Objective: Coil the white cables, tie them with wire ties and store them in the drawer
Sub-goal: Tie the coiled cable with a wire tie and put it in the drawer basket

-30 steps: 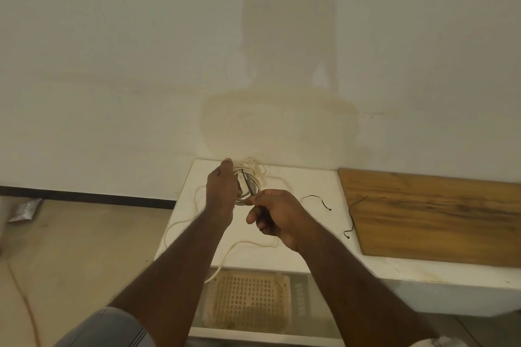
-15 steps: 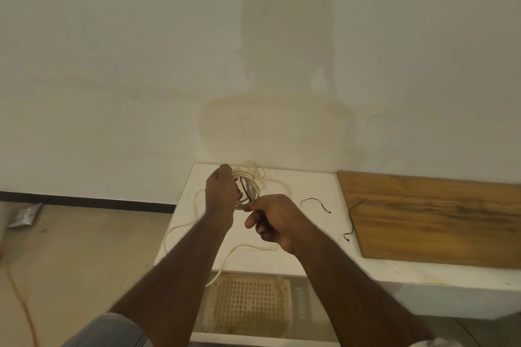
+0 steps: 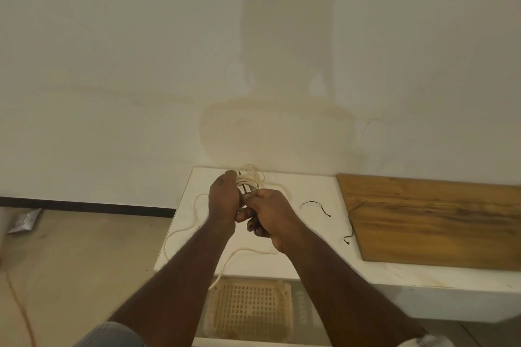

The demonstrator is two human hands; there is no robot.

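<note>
left hand [image 3: 224, 196]: gripping coiled white cable [image 3: 251, 181]
right hand [image 3: 267, 210]: pinching dark wire tie [image 3: 244, 188] at coil
loose cable end: trailing over tabletop [image 3: 307, 186] edge
spare ties [image 3: 315, 205]: lying near wooden board [image 3: 439, 220]

A white counter [image 3: 310, 186] runs along the wall. On it lie loose lengths of white cable [image 3: 180, 231], one trailing off the front edge, two black wire ties [image 3: 315, 204], the second [image 3: 351, 222] resting partly on a wooden board [image 3: 439, 220] that covers the counter's right part.
</note>
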